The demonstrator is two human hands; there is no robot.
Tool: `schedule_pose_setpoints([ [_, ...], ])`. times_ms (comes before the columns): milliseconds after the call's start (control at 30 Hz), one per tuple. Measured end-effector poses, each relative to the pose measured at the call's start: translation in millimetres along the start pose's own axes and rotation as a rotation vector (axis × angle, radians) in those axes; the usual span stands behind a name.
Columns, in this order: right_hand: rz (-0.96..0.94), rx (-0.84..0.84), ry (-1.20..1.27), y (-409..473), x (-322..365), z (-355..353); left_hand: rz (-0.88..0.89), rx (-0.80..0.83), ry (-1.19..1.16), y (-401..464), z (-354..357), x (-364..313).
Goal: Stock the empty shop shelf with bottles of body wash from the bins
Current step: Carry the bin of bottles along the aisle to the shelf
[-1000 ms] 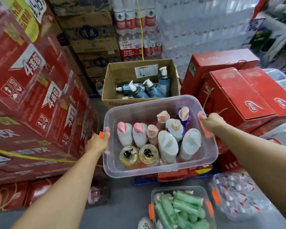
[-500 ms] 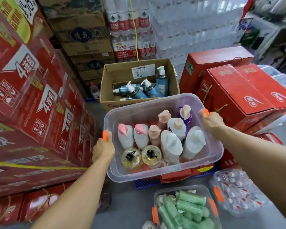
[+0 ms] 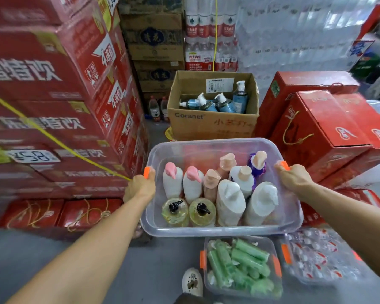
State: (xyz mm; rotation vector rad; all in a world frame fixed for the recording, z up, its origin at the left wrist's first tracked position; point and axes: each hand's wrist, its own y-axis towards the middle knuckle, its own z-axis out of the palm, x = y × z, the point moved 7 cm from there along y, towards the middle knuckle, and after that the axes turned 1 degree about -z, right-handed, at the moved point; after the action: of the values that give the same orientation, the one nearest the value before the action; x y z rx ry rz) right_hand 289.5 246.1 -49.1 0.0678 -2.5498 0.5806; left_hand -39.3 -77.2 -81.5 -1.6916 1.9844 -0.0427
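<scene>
Clear bin [image 3: 219, 231] of body wash bottles [image 3: 228, 202], gripped by both hands, now lifted clear of red boxes & nearer camera vs 1 s ago.

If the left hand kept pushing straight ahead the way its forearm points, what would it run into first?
Probably the Coranet cardboard box of blue pump bottles. The left hand grips the clear bin's orange handle, pointing forward and slightly right. Depth is unclear, and the carried bin would likely arrive first.

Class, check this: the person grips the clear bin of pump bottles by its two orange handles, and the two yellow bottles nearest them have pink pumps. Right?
Not quite. In the head view the two yellow bottles have black pumps, not pink. The rest holds: left hand and right hand grip the clear bin by its orange handles.
</scene>
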Motion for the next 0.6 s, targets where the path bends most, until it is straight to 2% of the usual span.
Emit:
schedule_pose_setpoints([
  [133, -0.074, 0.044, -0.065, -41.8, 1.0, 15.3, -0.063, -0.050, -0.041, -50.2, -20.2, 58.1],
  [300, -0.215, 0.143, -0.147, -89.6, 18.7, 52.0, -0.247, -0.095, -0.137, -118.4, -27.4, 156.9],
  [600, -0.476, 0.380, -0.337, -200.8, 94.3, 173.6, -0.557, -0.162, -0.236, -196.8, -63.8, 335.3],
])
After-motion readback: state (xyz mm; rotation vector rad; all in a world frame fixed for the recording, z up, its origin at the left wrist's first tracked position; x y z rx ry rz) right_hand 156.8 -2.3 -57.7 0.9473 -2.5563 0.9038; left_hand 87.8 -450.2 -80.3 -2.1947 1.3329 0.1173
